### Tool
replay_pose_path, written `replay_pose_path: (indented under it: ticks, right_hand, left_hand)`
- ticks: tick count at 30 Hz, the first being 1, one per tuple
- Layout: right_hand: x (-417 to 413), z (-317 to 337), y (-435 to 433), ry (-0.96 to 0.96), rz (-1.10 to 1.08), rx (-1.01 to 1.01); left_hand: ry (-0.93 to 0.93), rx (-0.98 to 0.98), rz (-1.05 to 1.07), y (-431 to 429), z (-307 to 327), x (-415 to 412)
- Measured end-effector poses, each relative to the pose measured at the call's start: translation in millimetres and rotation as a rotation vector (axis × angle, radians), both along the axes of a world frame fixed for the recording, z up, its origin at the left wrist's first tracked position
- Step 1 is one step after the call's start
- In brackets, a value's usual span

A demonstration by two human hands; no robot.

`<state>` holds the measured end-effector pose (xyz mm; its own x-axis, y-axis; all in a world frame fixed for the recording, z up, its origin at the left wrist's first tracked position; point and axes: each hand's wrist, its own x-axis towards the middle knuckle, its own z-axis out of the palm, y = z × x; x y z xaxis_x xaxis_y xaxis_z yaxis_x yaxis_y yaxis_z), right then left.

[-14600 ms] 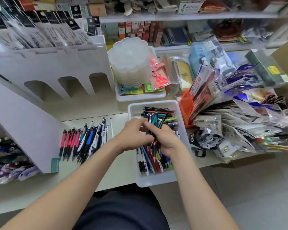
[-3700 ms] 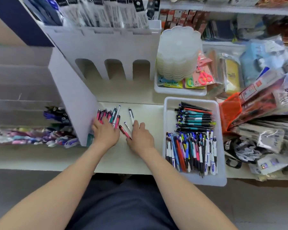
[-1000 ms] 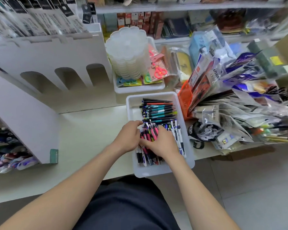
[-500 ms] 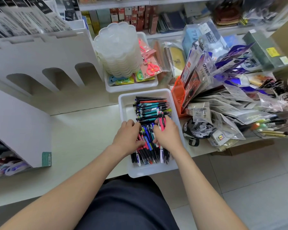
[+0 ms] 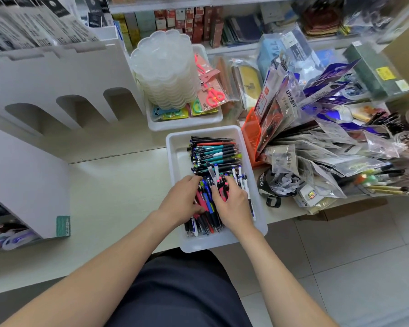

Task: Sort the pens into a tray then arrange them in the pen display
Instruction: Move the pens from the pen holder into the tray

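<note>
Pens (image 5: 213, 156) lie in two groups inside the white tray (image 5: 172, 161): one bundle crosswise at the far end, one lengthwise at the near end, apparently to keep kinds separate. Individual pens overlap too densely to count. Left hand (image 5: 182, 201) curls round the lengthwise group's left side, bracing it; right hand (image 5: 234, 206) closes its fingers on several pink-tipped pens, probably to square them. The single working tray sits on the counter (image 5: 118, 185), near the white pen display (image 5: 57, 74) with three arched openings, which favours short transfers.
</note>
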<state>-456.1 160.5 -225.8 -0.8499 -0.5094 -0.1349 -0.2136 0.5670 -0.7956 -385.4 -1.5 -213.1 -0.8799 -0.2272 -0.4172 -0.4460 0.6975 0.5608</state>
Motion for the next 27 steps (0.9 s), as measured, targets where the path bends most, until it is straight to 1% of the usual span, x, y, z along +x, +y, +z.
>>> replay_pose_path:
  ticks: [3, 5, 8, 10, 12, 13, 15, 17, 19, 21, 24, 27]
  right_hand:
    - [-10, 17, -12, 0.077, 0.058, -0.045]
    - [-24, 24, -23, 0.164, 0.104, -0.028]
    - [-54, 26, -42, 0.304, 0.217, 0.123]
    - [-76, 24, -57, 0.389, 0.322, 0.339]
    - [-92, 23, -71, 0.492, 0.424, 0.534]
    - [-98, 24, -78, 0.533, 0.470, 0.580]
    - [-106, 20, -88, 0.608, 0.546, 0.604]
    - [-113, 16, -97, 0.661, 0.609, 0.606]
    - [-121, 9, -104, 0.669, 0.650, 0.579]
    - [-129, 2, -109, 0.618, 0.675, 0.535]
    - [-138, -3, -111, 0.513, 0.695, 0.456]
    - [-141, 2, -109, 0.399, 0.653, 0.395]
  left_hand:
    - [0.036, -0.028, 0.057, -5, 3, -1]
    - [0.093, -0.024, 0.124, -11, 4, -3]
    - [0.217, 0.033, 0.288, -19, 11, -12]
    - [0.248, 0.090, 0.415, -26, 20, -23]
    - [0.226, 0.119, 0.463, -33, 28, -34]
    - [0.199, 0.135, 0.459, -36, 32, -39]
    - [0.109, 0.208, 0.455, -42, 35, -50]
    - [0.032, 0.287, 0.498, -47, 31, -60]
    - [0.040, 0.341, 0.590, -50, 27, -68]
    - [0.099, 0.349, 0.670, -51, 26, -73]
    - [0.165, 0.311, 0.654, -49, 27, -78]
    - [0.171, 0.323, 0.595, -52, 24, -85]
